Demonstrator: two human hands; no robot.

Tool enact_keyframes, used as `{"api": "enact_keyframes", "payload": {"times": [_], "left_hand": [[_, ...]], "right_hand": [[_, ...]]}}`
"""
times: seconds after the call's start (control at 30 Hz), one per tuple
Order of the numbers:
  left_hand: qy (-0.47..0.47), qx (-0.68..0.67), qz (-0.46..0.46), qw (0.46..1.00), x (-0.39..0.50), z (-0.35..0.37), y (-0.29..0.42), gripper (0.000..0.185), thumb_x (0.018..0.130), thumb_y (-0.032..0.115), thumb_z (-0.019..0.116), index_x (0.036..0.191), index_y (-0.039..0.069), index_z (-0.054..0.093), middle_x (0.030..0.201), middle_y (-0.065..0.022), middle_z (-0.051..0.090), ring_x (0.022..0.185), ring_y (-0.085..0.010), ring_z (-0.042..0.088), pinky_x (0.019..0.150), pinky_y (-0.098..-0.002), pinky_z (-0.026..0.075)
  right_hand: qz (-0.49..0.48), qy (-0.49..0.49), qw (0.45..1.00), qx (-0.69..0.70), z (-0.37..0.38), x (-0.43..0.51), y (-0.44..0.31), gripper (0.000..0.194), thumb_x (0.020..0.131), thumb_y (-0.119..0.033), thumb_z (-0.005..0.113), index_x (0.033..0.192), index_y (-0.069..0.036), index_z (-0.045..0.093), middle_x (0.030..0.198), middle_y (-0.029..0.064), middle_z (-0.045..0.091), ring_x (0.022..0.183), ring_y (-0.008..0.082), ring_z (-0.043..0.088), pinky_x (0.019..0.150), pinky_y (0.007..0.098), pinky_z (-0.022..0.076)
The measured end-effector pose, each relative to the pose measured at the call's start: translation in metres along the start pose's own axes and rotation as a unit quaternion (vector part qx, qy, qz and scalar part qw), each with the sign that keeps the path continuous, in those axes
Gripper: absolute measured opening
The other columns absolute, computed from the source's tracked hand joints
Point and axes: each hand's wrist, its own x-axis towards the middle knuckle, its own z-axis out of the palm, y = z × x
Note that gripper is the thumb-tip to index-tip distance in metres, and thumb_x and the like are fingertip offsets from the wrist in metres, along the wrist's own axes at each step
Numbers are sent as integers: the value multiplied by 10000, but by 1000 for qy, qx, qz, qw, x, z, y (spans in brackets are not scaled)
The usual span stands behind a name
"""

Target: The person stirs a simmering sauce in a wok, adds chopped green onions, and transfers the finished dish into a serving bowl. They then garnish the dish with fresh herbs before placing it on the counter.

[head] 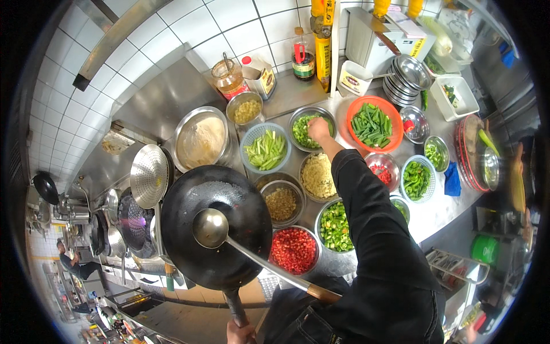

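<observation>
My left hand (240, 332) grips the handle (235, 306) of a black wok (184, 241) at the lower middle. A steel ladle (210, 228) lies with its bowl over the wok. Its wooden handle end (323, 293) reaches my dark clothing. My right hand (319, 130) is down in a steel bowl of chopped scallions (304, 131); its fingertips are hidden, so what they hold does not show. Around this bowl stand a blue basket of cut green stalks (265, 149), an orange basket of green leaf pieces (371, 124) and a bowl of minced garlic (319, 176).
Chopped red chillies (294, 250) and green chillies (334, 225) fill bowls near the wok. Left lie a flour basin (202, 139) and a perforated strainer (149, 176). Sauce bottle (304, 56) and stacked steel bowls (406, 79) stand behind. Another person (77, 262) is far left.
</observation>
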Motion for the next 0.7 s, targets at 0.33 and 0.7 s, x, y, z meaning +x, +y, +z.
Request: {"api": "enact_keyframes", "payload": {"times": [0.33,0.7], "left_hand": [[-23,3,-7,1000,9,1,0,114,744,5,677,762,2,565,602,-77,550,490,-188,552,465,-310,423],[-12,18,9,1000,8,14,1,119,722,-6,666,800,-17,577,615,-89,563,484,-200,556,469,-313,442]], "right_hand": [[-11,-102,992,-76,9,-20,-24,351,858,-60,578,1202,2,546,1235,304,537,1109,462,593,936,523,521],[264,-33,771,578,-9,-4,-8,47,874,-14,664,902,21,680,798,114,653,694,181,628,555,320,521]]}}
